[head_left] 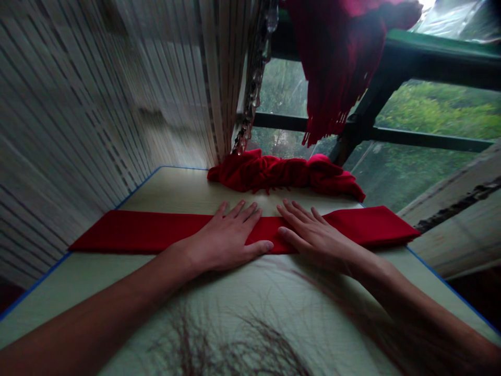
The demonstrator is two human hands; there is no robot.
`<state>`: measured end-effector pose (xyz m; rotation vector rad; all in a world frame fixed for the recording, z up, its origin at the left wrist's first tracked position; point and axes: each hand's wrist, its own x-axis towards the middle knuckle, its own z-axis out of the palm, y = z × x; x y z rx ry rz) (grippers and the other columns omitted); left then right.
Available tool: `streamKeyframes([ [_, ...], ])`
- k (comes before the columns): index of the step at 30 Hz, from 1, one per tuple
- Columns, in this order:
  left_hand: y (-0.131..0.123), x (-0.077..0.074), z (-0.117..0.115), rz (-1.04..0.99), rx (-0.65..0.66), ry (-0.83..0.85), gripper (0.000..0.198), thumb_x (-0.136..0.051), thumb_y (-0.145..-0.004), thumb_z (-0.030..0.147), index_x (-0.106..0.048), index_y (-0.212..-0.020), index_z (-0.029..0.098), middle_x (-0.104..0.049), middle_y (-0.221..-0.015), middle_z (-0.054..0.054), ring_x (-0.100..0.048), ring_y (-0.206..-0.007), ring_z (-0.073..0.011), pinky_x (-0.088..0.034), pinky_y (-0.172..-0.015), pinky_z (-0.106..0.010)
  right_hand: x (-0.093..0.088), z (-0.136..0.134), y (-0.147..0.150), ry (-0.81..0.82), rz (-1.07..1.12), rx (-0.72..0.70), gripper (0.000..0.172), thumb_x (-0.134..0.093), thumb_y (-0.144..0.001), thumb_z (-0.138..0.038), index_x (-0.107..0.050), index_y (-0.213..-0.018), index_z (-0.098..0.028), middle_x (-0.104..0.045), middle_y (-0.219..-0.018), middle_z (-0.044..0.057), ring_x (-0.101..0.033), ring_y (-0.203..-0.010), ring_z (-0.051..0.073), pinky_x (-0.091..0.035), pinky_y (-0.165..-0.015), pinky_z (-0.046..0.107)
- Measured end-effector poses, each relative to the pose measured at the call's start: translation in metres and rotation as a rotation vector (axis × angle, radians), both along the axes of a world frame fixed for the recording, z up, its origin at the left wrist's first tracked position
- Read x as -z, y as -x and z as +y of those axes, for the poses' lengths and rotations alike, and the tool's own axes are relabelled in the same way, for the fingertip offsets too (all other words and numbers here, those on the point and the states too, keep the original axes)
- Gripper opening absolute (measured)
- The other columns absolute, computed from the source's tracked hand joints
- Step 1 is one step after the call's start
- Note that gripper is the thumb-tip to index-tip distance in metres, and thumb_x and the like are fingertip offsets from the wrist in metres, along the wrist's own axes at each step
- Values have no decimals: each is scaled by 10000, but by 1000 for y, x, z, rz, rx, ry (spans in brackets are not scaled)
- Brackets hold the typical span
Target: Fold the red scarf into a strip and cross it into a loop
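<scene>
Two bare hands, left hand (225,240) and right hand (315,237) just beside each other, fingers (245,214) spread apart, palms flat on a folded red cloth band (133,232), long axis running side to side across the bench (176,190).

Red scarf (148,230): matt woven cloth, soft in appearance. Bench (168,193) top: smooth, pale, slight sheen. Hanging beads (255,83): glossy, glass-like.

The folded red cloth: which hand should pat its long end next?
Probably the left hand. It lies flat on the folded red cloth, and the longer stretch of cloth runs out on its side. The right hand has a shorter stretch beside it.
</scene>
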<state>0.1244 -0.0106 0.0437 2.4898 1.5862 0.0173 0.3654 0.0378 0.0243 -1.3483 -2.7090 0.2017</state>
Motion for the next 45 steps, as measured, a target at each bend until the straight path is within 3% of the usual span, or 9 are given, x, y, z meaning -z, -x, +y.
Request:
streamKeyframes([
  [4, -2, 0, 1, 11, -12, -6, 910, -238, -976, 781, -113, -1655, 189, -78, -1719, -88, -53, -1600, -293, -30, -1273, -589, -1, -4, 13, -58, 36, -67, 769, -190, -1034, -680, -155, -1655, -228, -111, -1716, 56, -41, -1583, 263, -89, -1273, 577],
  [10, -2, 1, 3, 19, -8, -23, 846, -247, -972, 789, -139, -1652, 298, -96, -1722, -63, -74, -1595, -323, -52, -1262, -619, -5, -9, 14, 49, -44, -90, 797, -202, -1033, -681, -176, -1646, -172, -122, -1705, 89, -46, -1579, 295, -83, -1266, 603],
  [15, -1, 1, 1, 20, -4, -14, 886, -222, -963, 804, -148, -1653, 254, -79, -1719, -62, -60, -1599, -300, -41, -1271, -596, -8, -9, 5, 64, -11, -61, 797, -239, -1021, -703, -221, -1641, -203, -167, -1699, 93, -88, -1574, 319, -112, -1262, 613],
  [19, -1, -1, 0, 28, -15, -3, 912, -215, -966, 798, -133, -1654, 205, -84, -1716, -63, -61, -1600, -291, -24, -1278, -581, -7, -10, 12, 16, 36, -86, 792, -224, -1025, -698, -172, -1651, -216, -113, -1709, 85, -63, -1577, 300, -98, -1267, 598],
  [23, -2, -1, 0, 36, -28, -7, 955, -235, -958, 806, -136, -1650, 156, -87, -1714, -82, -77, -1598, -299, -31, -1280, -577, -6, -12, 18, 41, 1, -133, 777, -207, -1040, -665, -196, -1643, -175, -136, -1704, 94, -52, -1580, 287, -87, -1268, 594],
  [27, -3, -2, 1, 42, -37, 11, 999, -260, -945, 821, -125, -1646, 123, -75, -1713, -103, -71, -1599, -295, -36, -1283, -565, -9, -11, 11, 68, -37, -86, 804, -183, -1035, -681, -211, -1636, -147, -137, -1701, 103, -64, -1580, 295, -97, -1266, 603],
  [31, -3, -1, 1, 24, -18, -5, 992, -274, -947, 817, -135, -1647, 127, -90, -1712, -113, -78, -1597, -303, -47, -1282, -572, -9, -9, 9, 31, -19, -78, 779, -188, -1043, -661, -231, -1635, -156, -185, -1695, 109, -105, -1578, 289, -121, -1262, 609],
  [37, -3, 0, -1, 36, -52, -41, 981, -284, -939, 822, -190, -1645, 147, -146, -1708, -126, -79, -1594, -330, -43, -1279, -604, -6, -12, 24, -40, -13, -152, 716, -214, -1071, -586, -160, -1650, -167, -129, -1708, 100, -54, -1582, 267, -108, -1264, 596],
  [45, -2, -7, -4, 51, -51, 36, 1083, -301, -866, 905, -92, -1656, 195, -9, -1713, -92, 11, -1593, -348, 7, -1260, -635, -18, -15, 14, 140, -9, -245, 600, -256, -1063, -618, -260, -1618, -389, -61, -1712, 31, -14, -1567, 314, -62, -1247, 647],
])
